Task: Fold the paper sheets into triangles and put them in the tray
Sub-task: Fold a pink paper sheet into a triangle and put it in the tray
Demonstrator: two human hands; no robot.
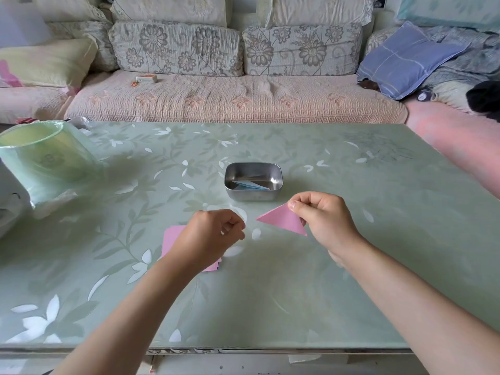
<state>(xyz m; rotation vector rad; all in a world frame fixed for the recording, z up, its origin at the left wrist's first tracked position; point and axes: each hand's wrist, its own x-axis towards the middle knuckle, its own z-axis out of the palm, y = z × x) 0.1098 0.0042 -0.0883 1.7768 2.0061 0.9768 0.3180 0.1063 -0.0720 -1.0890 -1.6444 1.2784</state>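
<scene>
Right hand (322,217) is pinching a pink triangle (281,221) just below the tray (254,195)
Left hand (213,236) is hovering loosely curled, holding nothing, over pink sheets (173,236) left of centre; blue paper (250,185) is lying in the tray

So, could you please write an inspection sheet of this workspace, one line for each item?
Surface: table, green flowered cover.
Job's things: pink triangle held in the air near the tray; blue folded paper inside the tray; pink sheets stacked on the table.
Clutter: bin with a bag liner, at left.
Hands: right hand pinches the pink triangle; left hand loosely curled, holds nothing, above the pink sheets.
Cables: nothing seen.
Surroundings: sofa with cushions, small box on it.
</scene>
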